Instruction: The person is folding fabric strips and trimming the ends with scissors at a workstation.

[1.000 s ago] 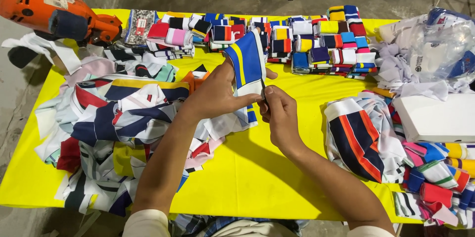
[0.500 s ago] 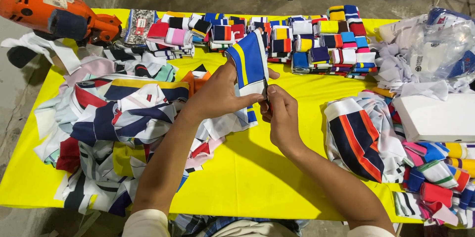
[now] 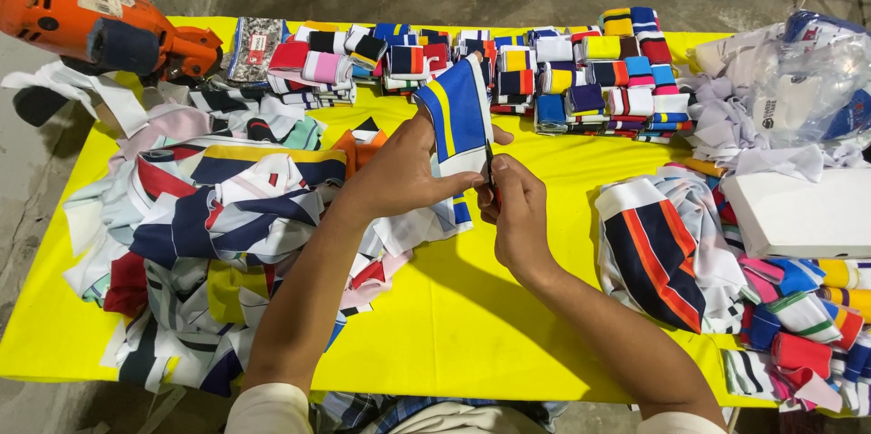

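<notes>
Blue knit strip with a yellow stripe and white edge (image 3: 458, 117), held upright over the middle of the yellow table (image 3: 454, 325). Left hand (image 3: 399, 175) wrapped around its lower part, thumb and fingers pressed onto the fabric. Right hand (image 3: 517, 212) curled shut just beside it, pinching a small dark tool (image 3: 490, 171) against the strip's right edge; too little of the tool visible to name its kind. White loose end of the strip trailing down below the left palm onto the tabletop.

Heaped on the left, a pile of striped fabric scraps (image 3: 209, 234). Along the far edge, rows of folded knit pieces (image 3: 544, 62). Orange power tool (image 3: 100, 26) at the far left corner. On the right, a navy, orange and white folded piece (image 3: 658, 248), a white box (image 3: 803, 212) and a clear plastic bag (image 3: 817, 80).
</notes>
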